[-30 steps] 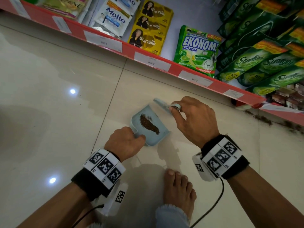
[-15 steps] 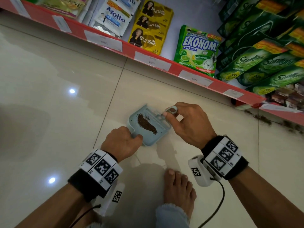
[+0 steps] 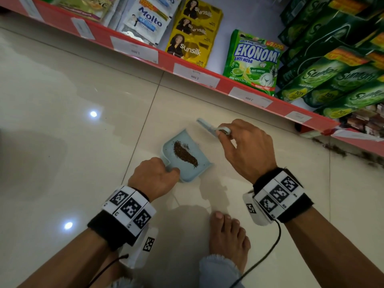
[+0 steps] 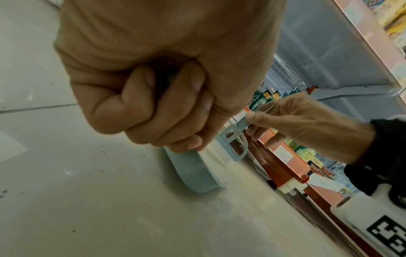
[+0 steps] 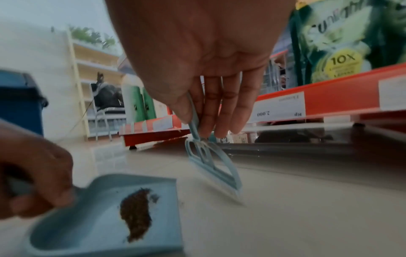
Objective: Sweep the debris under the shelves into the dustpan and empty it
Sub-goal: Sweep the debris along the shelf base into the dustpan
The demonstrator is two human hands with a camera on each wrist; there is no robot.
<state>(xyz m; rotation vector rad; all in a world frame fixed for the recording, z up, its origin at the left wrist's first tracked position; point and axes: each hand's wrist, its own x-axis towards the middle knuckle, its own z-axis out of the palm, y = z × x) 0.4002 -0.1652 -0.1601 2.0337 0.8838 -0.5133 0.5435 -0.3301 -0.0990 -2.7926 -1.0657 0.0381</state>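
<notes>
One heap of debris (image 3: 185,154) already lies in the dustpan (image 3: 202,163), whose handle your left hand (image 3: 152,177) grips; your right hand (image 3: 246,149) pinches the brush (image 5: 212,167) beside it. More dirt (image 3: 340,151) under the shelf (image 3: 166,59), then emptying, remain.

Sunsilk sachets (image 3: 194,31) and an Ekonomi pack (image 3: 252,61) stand beside Sunlight pouches (image 3: 332,80).

Bare arms, banded wrists, one bare foot

Each wrist wears a black fabric wristband (image 3: 291,196) topped with white square-coded marker tiles (image 3: 131,206); a white camera block (image 3: 252,208) hangs beneath, trailing a thin black cable (image 3: 270,252). Frayed pale-blue trouser hem (image 3: 218,267) above a bare foot (image 3: 228,238).
</notes>
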